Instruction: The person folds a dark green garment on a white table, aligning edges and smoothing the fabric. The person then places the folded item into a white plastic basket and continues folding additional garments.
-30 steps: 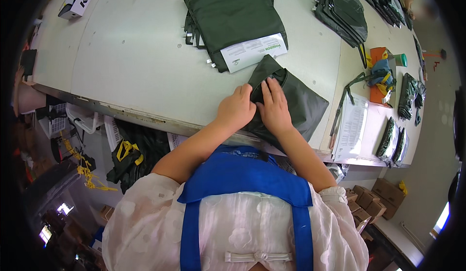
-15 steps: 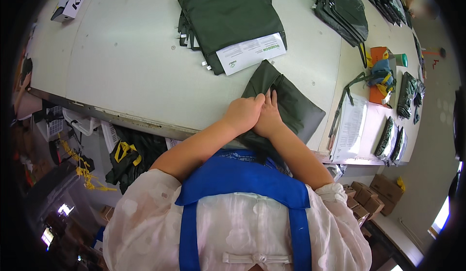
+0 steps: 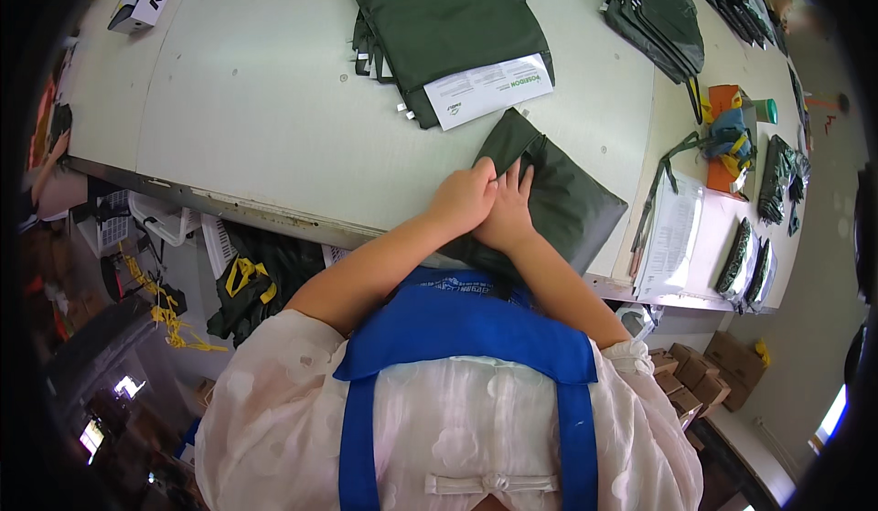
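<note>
A dark green folded fabric pouch (image 3: 581, 209) lies tilted at the table's near edge, in front of me. Curled at its left side, my left hand (image 3: 463, 198) pinches the fabric edge near the upper corner. My right hand (image 3: 506, 214) rests flat on the pouch, right beside the left one, with fingers stretched and somewhat apart. The left hand partly covers its thumb side. Just beyond is a stack of similar dark green pouches (image 3: 462, 26), with a white printed leaflet (image 3: 489, 90) showing at the near end of the top one.
Papers (image 3: 672, 236), an orange box (image 3: 727, 136) with straps and a green tape roll (image 3: 765, 110) lie to the right. Farther back is another stack of dark bags (image 3: 654, 26). A white box (image 3: 151, 3) stands far left. Below the table edge hang dark fabric and yellow cords (image 3: 169, 314).
The whole view has shifted slightly, moving the table items right. My right fingers look a little more spread on the pouch. My left hand keeps its pinch at the edge.
</note>
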A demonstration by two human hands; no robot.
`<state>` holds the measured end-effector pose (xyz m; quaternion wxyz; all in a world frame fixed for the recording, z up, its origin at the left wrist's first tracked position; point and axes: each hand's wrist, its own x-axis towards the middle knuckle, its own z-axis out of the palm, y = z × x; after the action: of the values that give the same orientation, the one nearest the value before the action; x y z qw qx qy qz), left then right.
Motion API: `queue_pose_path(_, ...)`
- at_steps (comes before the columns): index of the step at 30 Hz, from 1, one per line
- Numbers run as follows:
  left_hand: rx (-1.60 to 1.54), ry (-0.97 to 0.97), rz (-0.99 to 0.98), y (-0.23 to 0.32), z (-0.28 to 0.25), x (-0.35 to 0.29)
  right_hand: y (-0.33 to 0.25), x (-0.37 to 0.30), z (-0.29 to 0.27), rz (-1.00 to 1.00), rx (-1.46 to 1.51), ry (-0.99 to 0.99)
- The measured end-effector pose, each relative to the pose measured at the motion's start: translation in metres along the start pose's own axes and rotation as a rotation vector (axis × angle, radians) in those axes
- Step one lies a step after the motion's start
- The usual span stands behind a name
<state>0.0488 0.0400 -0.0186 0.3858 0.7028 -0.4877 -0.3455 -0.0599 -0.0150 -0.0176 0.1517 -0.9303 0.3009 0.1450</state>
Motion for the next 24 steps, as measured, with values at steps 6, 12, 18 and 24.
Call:
queue_pose_path(6, 0.054, 0.009, -0.018, 0.012, 0.002, -0.002, 0.013, -0.037, -0.026, 0.009, 0.108, 0.098)
queue_pose_path(12, 0.2, -0.11, 0.068, 0.009, 0.027, 0.002, 0.027, -0.021, 0.023, 0.016, -0.24, 0.239)
queue_pose_path(18, 0.167, 0.098, 0.08, 0.01, -0.003, 0.007, 0.044, -0.052, -0.017, -0.023, 0.264, 0.3)
queue_pose_path(24, -0.375, -0.233, -0.4, -0.016, -0.008, 0.008, 0.048, -0.089, -0.021, 0.245, 0.04, 0.351)
